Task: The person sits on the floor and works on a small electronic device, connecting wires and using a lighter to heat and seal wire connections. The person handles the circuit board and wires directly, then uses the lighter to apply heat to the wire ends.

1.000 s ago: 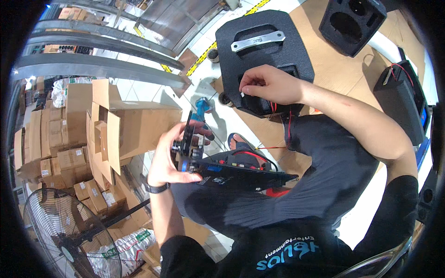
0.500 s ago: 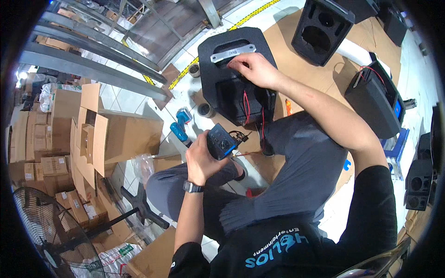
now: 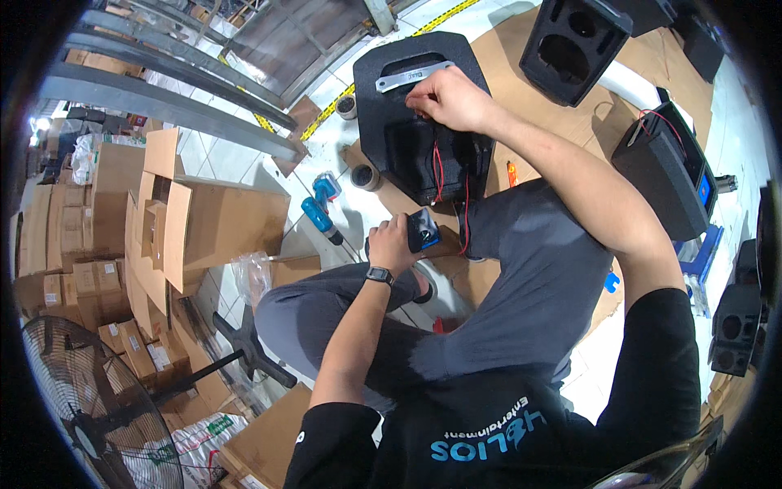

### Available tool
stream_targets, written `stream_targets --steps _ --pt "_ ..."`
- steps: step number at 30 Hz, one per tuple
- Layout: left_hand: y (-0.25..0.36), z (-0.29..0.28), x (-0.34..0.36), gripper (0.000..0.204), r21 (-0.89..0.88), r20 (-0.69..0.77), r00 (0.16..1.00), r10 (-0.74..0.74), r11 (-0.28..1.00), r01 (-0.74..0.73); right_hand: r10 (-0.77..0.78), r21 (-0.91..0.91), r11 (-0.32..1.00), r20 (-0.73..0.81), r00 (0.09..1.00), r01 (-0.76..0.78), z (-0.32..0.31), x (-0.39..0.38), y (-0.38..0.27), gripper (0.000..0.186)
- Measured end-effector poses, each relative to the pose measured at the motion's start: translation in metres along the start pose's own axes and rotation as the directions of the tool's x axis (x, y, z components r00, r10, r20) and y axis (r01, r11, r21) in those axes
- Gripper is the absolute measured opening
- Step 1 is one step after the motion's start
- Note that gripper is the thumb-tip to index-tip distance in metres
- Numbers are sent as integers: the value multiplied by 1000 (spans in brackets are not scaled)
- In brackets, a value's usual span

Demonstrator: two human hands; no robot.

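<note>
A black speaker cabinet lies before me, with a silver handle bar across its upper recess and red wires coming out of its cavity. My right hand is over the cabinet, just below the bar. Its fingers are curled together, and whatever may be in them is hidden. In my left hand is a small black box-shaped module with a blue edge, held near the cabinet's lower end. That hand wraps the module's left side and hides part of it.
A blue cordless drill lies left of the cabinet, near two small round cups. An orange-handled tool is at the right. More speaker cabinets stand beyond. Open cardboard boxes and a fan are at the left.
My left hand has moved up and right with the module, closer to the cabinet, and the module has turned. My right hand remains over the cabinet with fingers curled. The view has shifted slightly.
</note>
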State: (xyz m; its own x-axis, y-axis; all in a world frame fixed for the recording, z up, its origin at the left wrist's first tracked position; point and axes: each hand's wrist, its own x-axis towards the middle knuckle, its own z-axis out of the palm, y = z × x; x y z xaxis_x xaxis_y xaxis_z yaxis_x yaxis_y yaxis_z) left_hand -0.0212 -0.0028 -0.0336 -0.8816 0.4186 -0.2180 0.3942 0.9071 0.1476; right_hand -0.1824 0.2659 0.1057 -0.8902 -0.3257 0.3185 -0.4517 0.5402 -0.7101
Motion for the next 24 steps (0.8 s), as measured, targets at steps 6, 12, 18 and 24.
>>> stream_targets --steps 6,12,18,24 --pt "-11 28 11 83 27 46 998 32 999 -34 86 34 995 89 992 -90 -2 -4 0 17" --pt "-11 45 10 82 -45 -39 997 72 996 -73 71 75 994 135 988 -82 5 -4 1 17" --pt "-4 5 7 80 -115 50 996 68 991 -62 76 92 991 189 979 -94 13 0 8 15" --pt "9 -100 -7 74 -218 -45 996 76 972 -84 227 256 916 304 925 -309 22 4 16 24"
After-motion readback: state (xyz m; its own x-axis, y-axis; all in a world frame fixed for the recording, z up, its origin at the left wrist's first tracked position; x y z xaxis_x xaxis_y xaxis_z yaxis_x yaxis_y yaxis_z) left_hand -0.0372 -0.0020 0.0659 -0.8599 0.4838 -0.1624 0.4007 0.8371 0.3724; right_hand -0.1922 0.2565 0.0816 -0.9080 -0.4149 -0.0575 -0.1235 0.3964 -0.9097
